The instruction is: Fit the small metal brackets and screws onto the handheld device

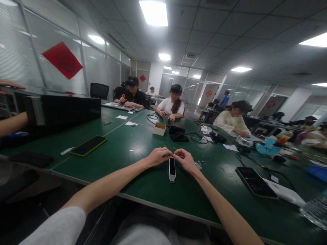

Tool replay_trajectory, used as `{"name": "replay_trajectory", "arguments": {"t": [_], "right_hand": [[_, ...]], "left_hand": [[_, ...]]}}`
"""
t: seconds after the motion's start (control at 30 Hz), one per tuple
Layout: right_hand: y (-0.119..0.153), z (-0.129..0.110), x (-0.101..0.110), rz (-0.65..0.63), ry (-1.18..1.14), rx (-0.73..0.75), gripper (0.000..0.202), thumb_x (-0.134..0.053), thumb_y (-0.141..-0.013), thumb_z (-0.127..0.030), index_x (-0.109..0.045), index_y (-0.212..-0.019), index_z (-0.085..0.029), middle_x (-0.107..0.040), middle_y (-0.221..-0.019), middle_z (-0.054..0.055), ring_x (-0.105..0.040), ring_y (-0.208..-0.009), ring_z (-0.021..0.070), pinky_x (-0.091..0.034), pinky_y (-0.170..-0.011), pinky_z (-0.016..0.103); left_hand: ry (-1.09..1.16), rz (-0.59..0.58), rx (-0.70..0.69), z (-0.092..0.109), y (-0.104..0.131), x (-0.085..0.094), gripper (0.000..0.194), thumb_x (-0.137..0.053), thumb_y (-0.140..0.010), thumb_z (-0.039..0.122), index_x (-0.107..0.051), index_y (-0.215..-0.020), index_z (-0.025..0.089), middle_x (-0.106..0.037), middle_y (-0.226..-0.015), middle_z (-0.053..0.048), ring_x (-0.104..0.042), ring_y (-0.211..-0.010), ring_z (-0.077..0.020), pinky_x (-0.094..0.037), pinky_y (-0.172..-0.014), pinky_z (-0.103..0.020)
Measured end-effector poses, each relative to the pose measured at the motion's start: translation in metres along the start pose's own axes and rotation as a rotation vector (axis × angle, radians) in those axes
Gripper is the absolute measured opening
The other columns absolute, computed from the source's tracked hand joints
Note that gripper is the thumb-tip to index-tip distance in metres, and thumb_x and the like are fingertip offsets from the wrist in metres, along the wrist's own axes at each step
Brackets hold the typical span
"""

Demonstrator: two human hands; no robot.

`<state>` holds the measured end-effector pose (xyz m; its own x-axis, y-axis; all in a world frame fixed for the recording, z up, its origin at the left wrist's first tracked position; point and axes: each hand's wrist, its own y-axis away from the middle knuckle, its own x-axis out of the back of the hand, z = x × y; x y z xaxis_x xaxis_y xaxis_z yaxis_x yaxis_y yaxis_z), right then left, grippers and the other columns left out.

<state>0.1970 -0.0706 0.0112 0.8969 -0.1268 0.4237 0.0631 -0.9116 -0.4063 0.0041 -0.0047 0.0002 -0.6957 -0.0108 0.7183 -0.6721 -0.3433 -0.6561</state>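
Currently reaching both bare arms forward over a glossy green tabletop point(143, 141), bringing the left hand point(160, 156) and the right hand point(184, 160) together at the fingertips. Drawing the grip of each hand nearly closed, with thumb and fingers bending inward; cannot tell whether pinching something tiny between them. Meeting right at the far end of a slim, pale-edged device point(172, 170) with a dark inside, lying lengthwise on the tabletop between the forearms. Scattering just beside the right hand: small metal-looking bits point(199, 165). Standing beyond the hands: a small open box point(159, 129), beside a black device point(177, 128) with cables running off to the right. Lying farther left: a phone in a green case point(89, 145), near a large black case point(68, 107) with another person's arm point(14, 124) reaching past. Spreading over the right side: a second phone point(256, 182), white papers, and a fan with blue blades point(268, 147). Sitting across the tabletop: several people wearing dark headgear, bending over work. Opening out behind into a wide office, shining with square ceiling lights point(154, 13), lining up glass partitions point(94, 64) and showing a red diamond-shaped decoration point(62, 60) on the left.
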Motion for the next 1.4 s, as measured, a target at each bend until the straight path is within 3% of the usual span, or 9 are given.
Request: {"name": "replay_trajectory", "arguments": {"t": [0.13,0.33,0.53,1.07,1.4], "right_hand": [[0.001,0.003,0.012,0.042,0.453,0.092,0.014,-0.054,-0.083,-0.031,-0.060,-0.086,-0.019,-0.063,-0.085,0.004,-0.056,-0.080,0.0179,-0.044,-0.076,0.032],[0.003,0.003,0.026,-0.122,0.768,0.058,0.019,-0.046,-0.088,-0.026,-0.063,-0.094,-0.017,-0.065,-0.095,0.008,-0.054,-0.091,0.0203,-0.041,-0.081,0.032],[0.005,-0.002,0.022,-0.268,0.777,-0.022,0.024,-0.043,-0.090,-0.027,-0.065,-0.097,-0.018,-0.066,-0.097,0.007,-0.055,-0.091,0.0196,-0.041,-0.079,0.030],[0.004,0.004,0.021,-0.266,0.779,0.005,0.027,-0.044,-0.090,-0.033,-0.066,-0.096,-0.018,-0.066,-0.094,0.006,-0.055,-0.088,0.0186,-0.041,-0.079,0.030],[0.005,0.000,0.020,-0.268,0.796,0.020,0.026,-0.045,-0.090,-0.029,-0.067,-0.094,-0.018,-0.067,-0.094,0.007,-0.055,-0.088,0.0192,-0.041,-0.080,0.030]], "left_hand": [[-0.067,-0.083,0.111,-0.007,0.001,0.008,0.017,-0.057,-0.087,0.029,-0.065,-0.098,0.019,-0.066,-0.092,-0.002,-0.061,-0.081,-0.0127,-0.045,-0.073,-0.021],[-0.109,-0.231,0.185,-0.011,0.002,0.011,0.016,-0.057,-0.087,0.028,-0.067,-0.096,0.019,-0.069,-0.093,-0.002,-0.062,-0.082,-0.0148,-0.044,-0.072,-0.022],[-0.089,-0.265,0.225,-0.010,0.000,0.010,0.017,-0.058,-0.087,0.029,-0.068,-0.096,0.020,-0.070,-0.093,-0.002,-0.063,-0.083,-0.0160,-0.044,-0.073,-0.023],[-0.110,-0.278,0.305,-0.005,-0.001,0.015,0.016,-0.059,-0.083,0.030,-0.069,-0.088,0.019,-0.069,-0.081,-0.001,-0.062,-0.072,-0.0145,-0.041,-0.063,-0.021],[-0.046,-0.293,0.291,-0.012,0.000,0.009,0.017,-0.059,-0.084,0.030,-0.071,-0.091,0.020,-0.071,-0.082,0.000,-0.062,-0.070,-0.0131,-0.042,-0.065,-0.020]]}}
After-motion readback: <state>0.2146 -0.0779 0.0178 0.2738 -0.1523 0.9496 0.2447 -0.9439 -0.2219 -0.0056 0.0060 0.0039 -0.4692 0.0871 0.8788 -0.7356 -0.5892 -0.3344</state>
